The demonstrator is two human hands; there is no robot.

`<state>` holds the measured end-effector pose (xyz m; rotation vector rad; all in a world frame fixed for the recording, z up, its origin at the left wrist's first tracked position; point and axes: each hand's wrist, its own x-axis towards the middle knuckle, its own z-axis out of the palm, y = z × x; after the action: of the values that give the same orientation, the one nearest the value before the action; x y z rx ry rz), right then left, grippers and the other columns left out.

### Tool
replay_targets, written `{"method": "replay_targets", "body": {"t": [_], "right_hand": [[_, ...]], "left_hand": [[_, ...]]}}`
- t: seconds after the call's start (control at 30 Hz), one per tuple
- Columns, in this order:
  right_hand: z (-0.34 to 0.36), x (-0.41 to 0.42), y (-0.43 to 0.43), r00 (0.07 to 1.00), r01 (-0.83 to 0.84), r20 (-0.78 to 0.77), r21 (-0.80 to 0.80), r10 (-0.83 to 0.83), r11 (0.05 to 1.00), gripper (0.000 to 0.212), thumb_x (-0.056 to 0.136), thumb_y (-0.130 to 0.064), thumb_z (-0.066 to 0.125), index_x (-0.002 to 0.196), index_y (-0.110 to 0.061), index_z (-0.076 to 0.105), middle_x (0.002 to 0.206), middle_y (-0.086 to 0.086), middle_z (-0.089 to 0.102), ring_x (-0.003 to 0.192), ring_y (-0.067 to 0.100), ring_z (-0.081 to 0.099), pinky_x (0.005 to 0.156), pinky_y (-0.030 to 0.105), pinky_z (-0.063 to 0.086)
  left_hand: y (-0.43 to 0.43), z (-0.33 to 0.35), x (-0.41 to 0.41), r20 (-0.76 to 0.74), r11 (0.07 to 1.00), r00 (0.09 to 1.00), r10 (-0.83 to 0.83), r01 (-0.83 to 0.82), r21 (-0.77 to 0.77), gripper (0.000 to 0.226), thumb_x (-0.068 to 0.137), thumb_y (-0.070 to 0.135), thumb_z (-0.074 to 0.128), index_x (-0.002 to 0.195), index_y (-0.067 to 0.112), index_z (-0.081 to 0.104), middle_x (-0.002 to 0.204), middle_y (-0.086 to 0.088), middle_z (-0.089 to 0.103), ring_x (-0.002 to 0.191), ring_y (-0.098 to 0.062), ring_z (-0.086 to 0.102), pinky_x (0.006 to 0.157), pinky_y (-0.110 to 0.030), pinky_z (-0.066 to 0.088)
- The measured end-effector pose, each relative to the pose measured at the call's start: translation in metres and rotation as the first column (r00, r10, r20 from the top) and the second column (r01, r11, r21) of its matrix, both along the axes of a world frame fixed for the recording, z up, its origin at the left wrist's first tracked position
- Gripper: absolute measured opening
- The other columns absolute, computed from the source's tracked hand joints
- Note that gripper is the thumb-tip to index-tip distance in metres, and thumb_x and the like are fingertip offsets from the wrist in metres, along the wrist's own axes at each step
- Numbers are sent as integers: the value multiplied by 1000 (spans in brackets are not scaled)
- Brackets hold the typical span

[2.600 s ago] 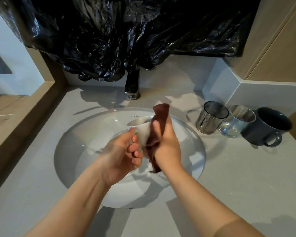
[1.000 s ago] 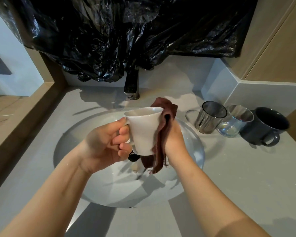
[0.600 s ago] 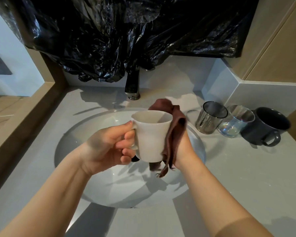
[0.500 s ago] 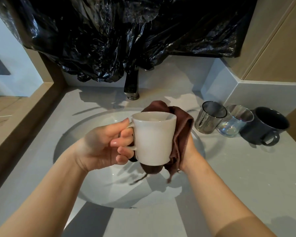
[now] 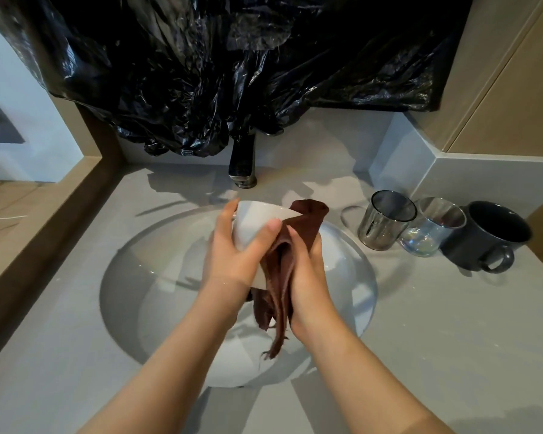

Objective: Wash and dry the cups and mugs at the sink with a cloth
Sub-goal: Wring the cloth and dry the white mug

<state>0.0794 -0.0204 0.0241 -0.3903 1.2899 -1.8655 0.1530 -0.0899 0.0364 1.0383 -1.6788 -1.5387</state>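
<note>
Risk, as I judge it: the white mug [image 5: 251, 223] is held by its body, with no handle in sight. A sideways push from the brown cloth [image 5: 306, 219] could twist it out of a possibly wet grasp and drop it into the sink basin [image 5: 157, 261] below. I see the left hand [image 5: 232, 264] wrapped round the mug, thumb [image 5: 271, 228] on the near wall and a finger [image 5: 225, 219] reaching the rim. The right hand [image 5: 308, 277] clasps the cloth against the mug's right side, and the cloth's tail hangs loose over the basin.
</note>
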Motion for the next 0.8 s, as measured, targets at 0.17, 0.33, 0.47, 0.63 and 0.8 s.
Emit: {"method": "replay_targets", "body": {"t": [0.17, 0.33, 0.47, 0.63, 0.8], "right_hand": [[6, -6, -7, 989, 78, 123, 18, -79, 997, 43, 84, -58, 52, 110, -25, 63, 107, 1, 70, 96, 17, 67, 83, 37, 54], [20, -12, -5, 953, -68, 294, -1, 65, 998, 41, 79, -59, 55, 98, -24, 66, 95, 6, 70, 88, 28, 65, 71, 37, 55], [10, 6, -7, 994, 41, -95, -37, -44, 998, 42, 85, -50, 58, 123, -35, 49, 107, -10, 68, 97, 6, 66, 83, 27, 53], [14, -11, -12, 975, 45, 213, 76, -60, 996, 39, 84, -61, 57, 100, -25, 63, 91, 8, 63, 81, 30, 63, 65, 37, 51], [17, -8, -10, 995, 58, 81, -5, -57, 998, 48, 74, -64, 60, 106, -28, 62, 104, 1, 70, 99, 22, 66, 89, 43, 53]], "left_hand": [[-3, 9, 9, -189, 965, 972, -138, 174, 194, 78, 54, 55, 70, 126, 32, 49, 107, 4, 66, 87, -7, 68, 70, -29, 54], [-3, 11, 11, -282, 923, 940, -189, 269, 277, 58, 66, 50, 64, 119, 30, 54, 102, -6, 68, 79, -17, 70, 59, -30, 55], [-13, 6, 8, -227, 937, 963, -143, 206, 281, 78, 63, 64, 63, 129, 24, 54, 111, -6, 70, 98, -21, 68, 72, -32, 51], [-8, 1, 16, -281, 905, 938, -204, 290, 311, 93, 58, 69, 60, 134, 15, 47, 115, -22, 62, 87, -31, 64, 62, -37, 51], [-11, 11, 16, -66, 970, 985, -157, 167, 175, 62, 68, 83, 47, 116, 44, 51, 122, -7, 58, 104, -23, 61, 93, -43, 50]]}}
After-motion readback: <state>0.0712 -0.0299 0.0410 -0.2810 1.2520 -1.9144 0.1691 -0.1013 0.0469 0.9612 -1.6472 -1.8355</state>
